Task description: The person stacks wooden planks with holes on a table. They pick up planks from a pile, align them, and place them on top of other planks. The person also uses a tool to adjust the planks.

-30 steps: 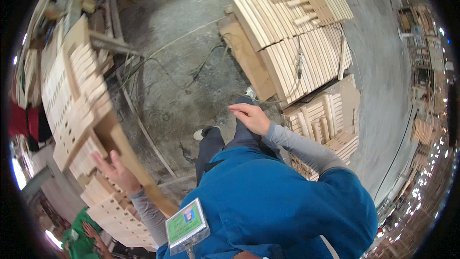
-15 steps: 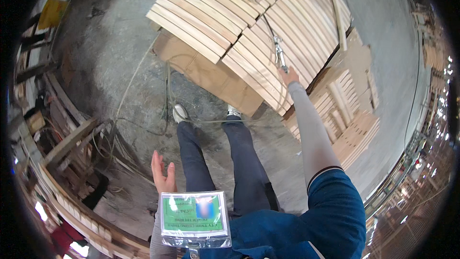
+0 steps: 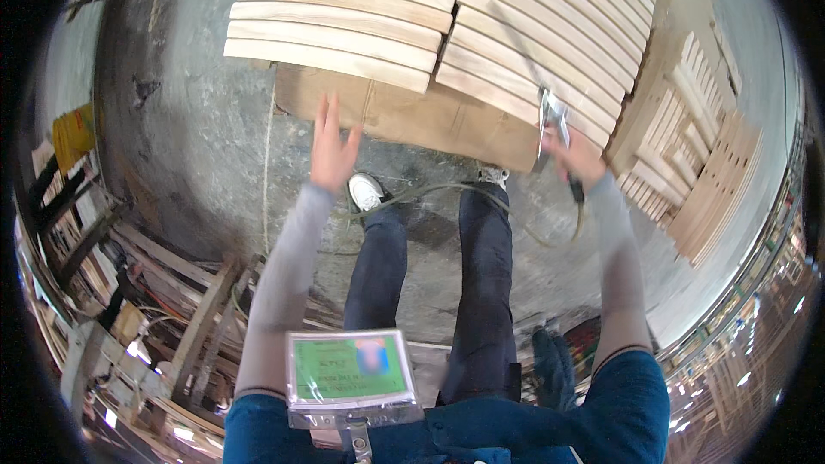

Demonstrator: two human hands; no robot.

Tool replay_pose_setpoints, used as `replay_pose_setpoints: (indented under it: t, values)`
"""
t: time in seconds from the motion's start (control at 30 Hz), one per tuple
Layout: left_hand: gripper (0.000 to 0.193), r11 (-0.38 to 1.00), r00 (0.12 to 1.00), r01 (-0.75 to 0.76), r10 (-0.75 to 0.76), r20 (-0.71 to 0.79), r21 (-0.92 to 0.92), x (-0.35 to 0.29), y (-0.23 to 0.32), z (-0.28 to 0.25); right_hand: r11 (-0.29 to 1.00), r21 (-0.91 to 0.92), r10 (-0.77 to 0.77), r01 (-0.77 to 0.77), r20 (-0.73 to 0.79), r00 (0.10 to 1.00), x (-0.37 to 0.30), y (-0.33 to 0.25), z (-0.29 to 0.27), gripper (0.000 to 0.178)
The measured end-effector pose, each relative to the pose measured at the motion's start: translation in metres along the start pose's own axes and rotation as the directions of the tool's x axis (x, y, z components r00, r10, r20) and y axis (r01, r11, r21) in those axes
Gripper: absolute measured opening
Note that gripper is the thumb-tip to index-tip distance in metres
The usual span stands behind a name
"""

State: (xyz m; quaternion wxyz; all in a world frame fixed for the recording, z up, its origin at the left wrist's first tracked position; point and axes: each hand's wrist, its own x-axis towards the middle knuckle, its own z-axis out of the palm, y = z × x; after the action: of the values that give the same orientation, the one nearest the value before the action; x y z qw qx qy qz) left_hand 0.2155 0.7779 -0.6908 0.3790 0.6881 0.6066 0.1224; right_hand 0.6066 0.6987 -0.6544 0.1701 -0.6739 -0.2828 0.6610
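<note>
My right hand [image 3: 577,155] is closed around a silver air blow gun [image 3: 551,112], its long thin nozzle blurred and pointing up and left over pale wooden slats [image 3: 537,64]. A hose [image 3: 541,236] runs from the gun's lower end and loops past my legs. My left hand [image 3: 333,150] is held out with fingers stretched and nothing in it, in front of the cardboard sheet [image 3: 404,116] under the slats. Another group of slats [image 3: 344,21] lies side by side at the left.
Smaller slatted wooden pieces [image 3: 670,142] and a stack of drilled boards [image 3: 718,189] stand at the right. Wooden framing and scrap [image 3: 202,318] fill the lower left. A yellow thing [image 3: 73,133] is at the far left. My shoes are close to the cardboard's near edge.
The view has turned and shifted. My left hand has risen from beside my leg toward the cardboard. My right hand has drawn the air blow gun back to the slats' near edge.
</note>
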Motion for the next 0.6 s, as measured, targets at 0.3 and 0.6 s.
replay_pose_setpoints:
  t: [0.3, 0.6]
  values:
    - [0.070, 0.688, 0.974, -0.198, 0.059, 0.218, 0.698, 0.091, -0.049, 0.028, 0.773, 0.540, 0.159, -0.332, 0.342, 0.926, -0.037, 0.119, 0.211, 0.036]
    - [0.069, 0.726, 0.942, -0.324, 0.187, 0.278, 0.607, 0.099, -0.072, 0.021, 0.817, 0.524, 0.081, -0.240, 0.307, 0.948, 0.044, 0.124, 0.284, 0.036]
